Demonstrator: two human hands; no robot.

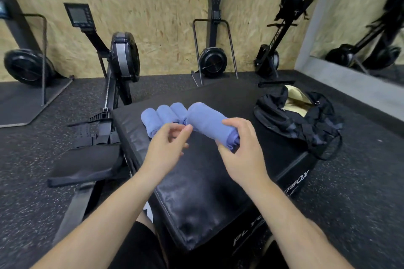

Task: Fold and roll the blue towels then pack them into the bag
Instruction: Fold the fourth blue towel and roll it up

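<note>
Soft blue towel roll point(205, 120), a cylinder slanting far-left to near-right, right hand point(238, 155) curled round its near end, left hand point(166, 146) loose beside it, above glossy padded surface point(196, 181)

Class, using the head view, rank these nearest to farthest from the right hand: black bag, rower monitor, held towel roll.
1. Towel roll, gripped by the right hand.
2. Black bag, to its right.
3. Rower monitor, far back left.
</note>
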